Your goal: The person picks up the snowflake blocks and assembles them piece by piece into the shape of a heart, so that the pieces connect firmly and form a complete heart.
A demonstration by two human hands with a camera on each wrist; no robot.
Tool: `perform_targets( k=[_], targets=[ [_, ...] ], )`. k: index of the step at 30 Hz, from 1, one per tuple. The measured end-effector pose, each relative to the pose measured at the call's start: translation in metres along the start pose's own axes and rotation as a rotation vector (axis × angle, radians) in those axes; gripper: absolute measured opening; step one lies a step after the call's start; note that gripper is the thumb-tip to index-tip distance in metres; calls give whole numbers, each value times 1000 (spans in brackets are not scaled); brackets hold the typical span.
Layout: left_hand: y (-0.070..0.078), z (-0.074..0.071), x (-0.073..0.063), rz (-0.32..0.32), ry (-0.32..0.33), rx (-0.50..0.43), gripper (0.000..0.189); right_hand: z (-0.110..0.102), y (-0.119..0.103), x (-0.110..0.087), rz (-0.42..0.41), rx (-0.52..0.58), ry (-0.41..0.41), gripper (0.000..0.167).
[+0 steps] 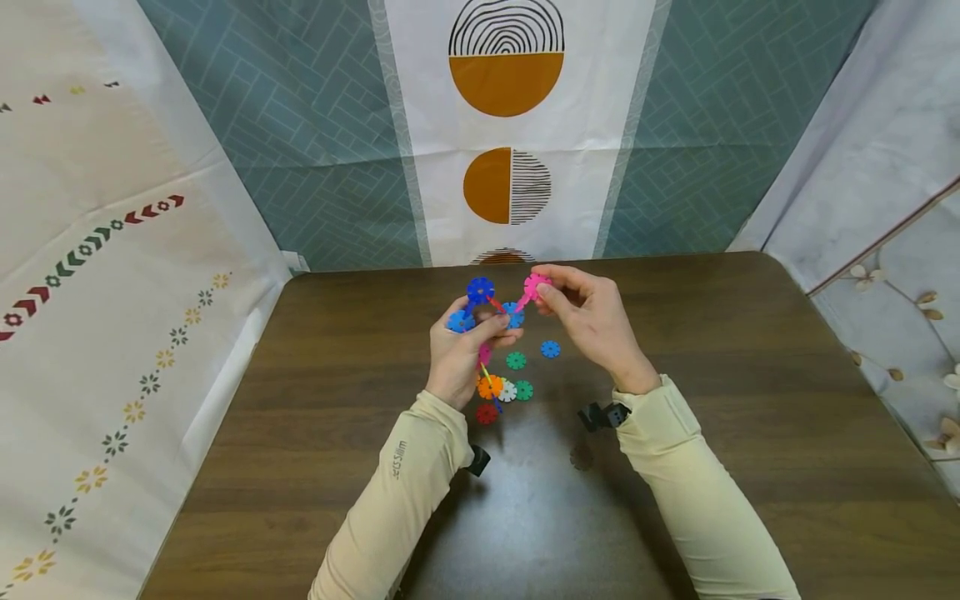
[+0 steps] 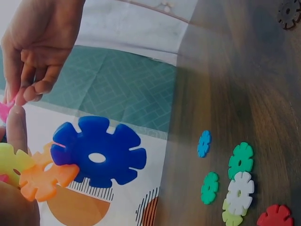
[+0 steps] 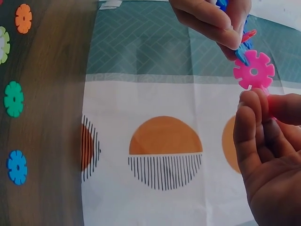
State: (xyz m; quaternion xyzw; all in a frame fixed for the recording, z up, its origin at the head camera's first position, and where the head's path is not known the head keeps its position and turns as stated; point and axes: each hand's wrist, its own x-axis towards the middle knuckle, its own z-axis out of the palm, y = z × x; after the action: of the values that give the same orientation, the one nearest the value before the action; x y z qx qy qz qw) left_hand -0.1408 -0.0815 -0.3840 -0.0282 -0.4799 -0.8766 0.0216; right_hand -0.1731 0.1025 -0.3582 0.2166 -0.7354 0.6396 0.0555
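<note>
My left hand [image 1: 459, 357] grips a chain of slotted plastic snowflake discs linked edge to edge. At its top are a dark blue disc [image 1: 480, 290] and lighter blue discs, one [image 1: 513, 315] under my left thumb. Below the hand the chain runs down through yellow and an orange disc [image 1: 490, 386] to a large-looking blue disc [image 2: 99, 151] in the left wrist view. With fingertips and thumb, my right hand [image 1: 596, 321] pinches a pink disc [image 1: 537, 287]. Another pink disc [image 3: 254, 70] stands between those fingertips and the light blue disc; fingers partly hide the joint.
On the wooden table [image 1: 360, 400] lie loose discs: a blue one [image 1: 551, 349], green ones [image 1: 516, 360], a white one [image 2: 240, 193] overlapping a yellow-green one [image 2: 230, 218], a red one [image 1: 487, 413] and a dark brown one [image 1: 581, 456]. Patterned cloth [image 1: 330, 108] hangs behind the table.
</note>
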Motion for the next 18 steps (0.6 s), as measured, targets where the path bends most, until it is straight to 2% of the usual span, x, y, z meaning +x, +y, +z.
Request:
perform_targets(
  k=[10, 18],
  targets=[
    [2, -1, -1, 20, 6, 35, 32, 1, 0, -1, 14, 18, -30, 29],
    [2, -2, 0, -18, 34, 59, 34, 2, 6, -3, 42, 19, -27, 33]
  ],
)
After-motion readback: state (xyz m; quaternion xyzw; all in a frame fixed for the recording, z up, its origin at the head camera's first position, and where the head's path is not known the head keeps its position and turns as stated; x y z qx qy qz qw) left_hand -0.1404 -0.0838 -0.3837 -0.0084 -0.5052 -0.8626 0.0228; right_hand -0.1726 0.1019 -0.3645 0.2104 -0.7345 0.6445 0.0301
